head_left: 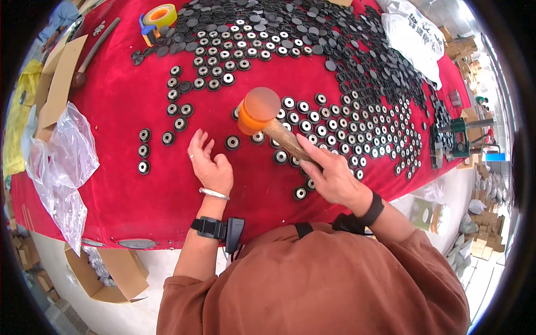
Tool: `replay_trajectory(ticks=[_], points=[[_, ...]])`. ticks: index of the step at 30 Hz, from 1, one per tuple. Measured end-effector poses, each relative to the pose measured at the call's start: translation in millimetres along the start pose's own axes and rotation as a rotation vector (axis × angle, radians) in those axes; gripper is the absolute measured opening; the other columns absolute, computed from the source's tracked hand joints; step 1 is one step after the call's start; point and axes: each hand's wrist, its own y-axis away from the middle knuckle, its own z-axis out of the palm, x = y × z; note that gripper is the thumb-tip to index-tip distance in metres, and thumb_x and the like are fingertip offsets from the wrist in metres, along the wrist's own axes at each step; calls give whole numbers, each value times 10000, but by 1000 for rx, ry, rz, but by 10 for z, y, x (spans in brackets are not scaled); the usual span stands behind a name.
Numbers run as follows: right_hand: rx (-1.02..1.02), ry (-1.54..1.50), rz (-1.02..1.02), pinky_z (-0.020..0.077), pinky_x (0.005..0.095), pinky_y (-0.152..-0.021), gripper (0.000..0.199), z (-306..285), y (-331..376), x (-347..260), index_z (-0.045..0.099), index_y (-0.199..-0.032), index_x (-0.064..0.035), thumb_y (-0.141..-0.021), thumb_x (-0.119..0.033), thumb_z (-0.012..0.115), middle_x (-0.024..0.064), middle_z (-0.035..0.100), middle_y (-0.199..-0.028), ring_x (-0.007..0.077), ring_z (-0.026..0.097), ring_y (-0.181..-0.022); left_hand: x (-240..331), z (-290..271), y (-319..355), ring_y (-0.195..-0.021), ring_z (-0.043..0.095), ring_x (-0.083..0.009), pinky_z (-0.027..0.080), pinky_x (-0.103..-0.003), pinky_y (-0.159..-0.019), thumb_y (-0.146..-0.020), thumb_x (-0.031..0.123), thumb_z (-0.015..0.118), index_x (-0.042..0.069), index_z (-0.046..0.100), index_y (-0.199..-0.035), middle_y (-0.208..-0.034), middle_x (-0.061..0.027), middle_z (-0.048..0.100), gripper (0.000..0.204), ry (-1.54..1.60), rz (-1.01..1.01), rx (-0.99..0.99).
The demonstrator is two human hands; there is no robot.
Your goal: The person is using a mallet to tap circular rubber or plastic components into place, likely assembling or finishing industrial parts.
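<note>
Gripped in my right hand (334,177) is a mallet (255,118) with an orange head and a wooden handle. Its head is raised over the red-covered table, hiding some parts beneath it. My left hand (211,163) hovers left of the mallet, palm partly turned up, fingers loosely bent and apart, with nothing in it. A black ring with a metal bearing-like centre (232,142) lies just right of that hand. More such ringed parts (314,117) stand in rows beyond and to the right of the mallet, and others (168,137) sit left of my left hand.
Loose black caps and rings (301,28) cover the far table. Yellow tape with a blue dispenser (160,18), another long-handled tool (99,46) and a cardboard box (60,78) lie at the left. Clear plastic (62,167) drapes the left edge. A green press-like tool (459,137) stands right.
</note>
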Motion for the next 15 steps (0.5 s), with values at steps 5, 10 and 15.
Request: replay_trajectory(ticks=[5,10,15], points=[[46,-14,-156,499,435,-586,573,265,12,-102,431,-1434,-131,-893,-118,621,181,565,-778,353,591,-631,-26,20,4,-1232,502,-321,478,-411,-1009,-692,-187,349,-53,380,-1363,-1343,-193,398,685,182,-59,129],[-99,-124,14,515,445,-653,498,85,-219,-60,485,-1376,-93,-899,-138,623,234,632,-818,386,639,-726,17,-17,-7,-1240,485,-351,442,-448,-1026,-746,-143,416,-48,369,-1381,-1359,-215,405,644,156,-81,102],[124,-411,356,485,256,-584,521,-283,-6,-53,434,-1444,-101,-944,-114,579,19,624,-768,66,557,-615,292,241,-311,-1358,328,-429,224,-518,-1140,-886,300,605,-80,363,-1395,-1433,-288,386,680,-664,307,-251]])
